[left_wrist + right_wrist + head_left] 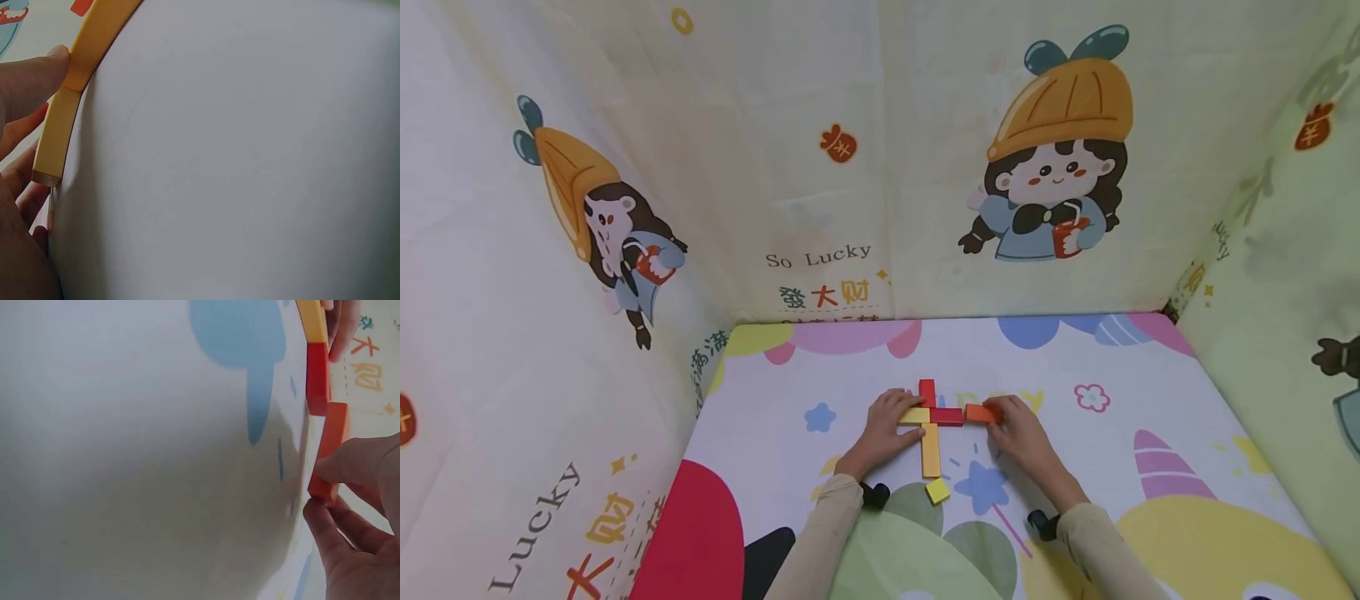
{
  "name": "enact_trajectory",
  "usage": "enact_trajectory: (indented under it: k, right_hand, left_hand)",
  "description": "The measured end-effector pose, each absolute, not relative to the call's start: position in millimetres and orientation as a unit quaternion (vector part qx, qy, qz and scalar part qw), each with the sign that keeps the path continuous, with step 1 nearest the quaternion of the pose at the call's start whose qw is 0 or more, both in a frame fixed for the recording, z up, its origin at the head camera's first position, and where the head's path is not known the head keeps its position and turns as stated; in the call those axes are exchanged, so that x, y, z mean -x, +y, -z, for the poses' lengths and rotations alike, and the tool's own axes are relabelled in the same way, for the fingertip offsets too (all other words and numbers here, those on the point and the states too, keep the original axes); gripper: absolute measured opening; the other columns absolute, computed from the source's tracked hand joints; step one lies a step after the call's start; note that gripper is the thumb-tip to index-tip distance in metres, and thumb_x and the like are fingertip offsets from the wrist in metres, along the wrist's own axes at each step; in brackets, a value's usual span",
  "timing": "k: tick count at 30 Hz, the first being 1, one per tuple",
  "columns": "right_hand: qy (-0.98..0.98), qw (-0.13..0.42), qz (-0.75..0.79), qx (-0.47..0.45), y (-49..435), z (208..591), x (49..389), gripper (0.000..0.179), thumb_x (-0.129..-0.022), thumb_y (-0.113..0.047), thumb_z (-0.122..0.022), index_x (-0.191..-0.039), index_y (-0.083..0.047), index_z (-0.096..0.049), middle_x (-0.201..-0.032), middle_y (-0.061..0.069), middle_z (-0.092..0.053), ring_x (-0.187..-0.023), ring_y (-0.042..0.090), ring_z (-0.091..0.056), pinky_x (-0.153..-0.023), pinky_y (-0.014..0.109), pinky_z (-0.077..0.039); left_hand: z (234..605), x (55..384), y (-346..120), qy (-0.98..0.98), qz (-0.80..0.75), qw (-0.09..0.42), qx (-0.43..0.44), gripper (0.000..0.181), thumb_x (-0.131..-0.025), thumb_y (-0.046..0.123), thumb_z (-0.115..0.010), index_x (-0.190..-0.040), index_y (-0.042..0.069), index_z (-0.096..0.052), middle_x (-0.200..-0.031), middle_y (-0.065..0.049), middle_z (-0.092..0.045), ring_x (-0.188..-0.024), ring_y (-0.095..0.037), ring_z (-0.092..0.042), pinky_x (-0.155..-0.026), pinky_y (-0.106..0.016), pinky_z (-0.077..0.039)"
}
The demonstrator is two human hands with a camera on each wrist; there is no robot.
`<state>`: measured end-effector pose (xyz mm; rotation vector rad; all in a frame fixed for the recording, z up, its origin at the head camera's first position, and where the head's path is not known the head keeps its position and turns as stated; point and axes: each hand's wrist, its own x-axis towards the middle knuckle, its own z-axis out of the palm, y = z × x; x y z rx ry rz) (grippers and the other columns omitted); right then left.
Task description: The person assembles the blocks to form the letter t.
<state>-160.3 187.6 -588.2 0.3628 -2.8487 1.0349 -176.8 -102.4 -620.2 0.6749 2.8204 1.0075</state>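
Note:
Several coloured blocks form a cross on the mat. A red block (927, 390) is its top, a pale yellow block (913, 415) its left arm, a darker red block (947, 417) its right arm, and a yellow-orange block (930, 450) runs toward me. My left hand (886, 427) holds the pale yellow block, thumb on the near side and fingers on the far side. At the right, my right hand (1021, 429) pinches an orange block (332, 447) between thumb and fingers. Its end lies close to the darker red block, with a narrow gap in the head view.
A small yellow block (937, 491) sits just below the cross, turned at an angle. The printed mat (1112, 450) covers the table, and patterned cloth walls (910, 167) rise at the back and sides. Each wrist wears a black strap-on device (1042, 525).

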Motion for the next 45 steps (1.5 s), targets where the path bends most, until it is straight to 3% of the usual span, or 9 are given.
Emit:
enact_trajectory:
  k: [9, 26, 38, 45]
  right_hand:
    - [-0.933, 0.014, -0.335, -0.126, 181.7, 583.3, 138.8, 0.035, -0.085, 0.001, -0.077, -0.118, -0.006, -0.069, -0.116, 0.011, -0.068, -0.100, 0.025, -0.061, -0.091, 0.047, -0.056]
    - [-0.928, -0.062, -0.334, -0.154, 176.4, 573.9, 107.8, 0.035, -0.083, -0.002, -0.083, -0.112, -0.015, -0.069, -0.105, -0.004, -0.066, -0.089, 0.009, -0.054, -0.080, 0.026, -0.054]
    - [-0.909, -0.140, -0.342, -0.190, 182.4, 572.3, 99.3, 0.032, -0.085, -0.009, -0.083, -0.111, -0.020, -0.068, -0.103, -0.009, -0.062, -0.088, 0.008, -0.054, -0.080, 0.025, -0.052]
    - [-0.900, -0.152, -0.346, -0.217, 184.1, 571.0, 97.3, 0.031, -0.086, -0.012, -0.083, -0.112, -0.018, -0.068, -0.106, -0.007, -0.064, -0.089, 0.009, -0.054, -0.080, 0.025, -0.052]
  left_hand:
    - [622.1, 176.9, -102.6, 0.922, -0.320, 0.040, -0.216, 0.059, -0.099, 0.041, -0.068, -0.153, 0.025, -0.051, -0.160, -0.010, -0.047, -0.153, -0.032, -0.035, -0.123, -0.063, -0.026]
    - [619.9, 178.5, -103.0, 0.921, -0.323, 0.031, -0.217, 0.060, -0.098, 0.041, -0.069, -0.153, 0.024, -0.051, -0.158, -0.011, -0.049, -0.152, -0.033, -0.035, -0.122, -0.064, -0.027]
    - [622.8, 178.7, -102.3, 0.921, -0.319, 0.029, -0.222, 0.061, -0.098, 0.043, -0.067, -0.154, 0.025, -0.050, -0.159, -0.012, -0.047, -0.152, -0.034, -0.035, -0.122, -0.065, -0.027]
    - [623.9, 178.1, -101.6, 0.921, -0.318, 0.019, -0.226, 0.060, -0.098, 0.040, -0.069, -0.153, 0.024, -0.051, -0.157, -0.012, -0.049, -0.150, -0.034, -0.037, -0.120, -0.065, -0.030]
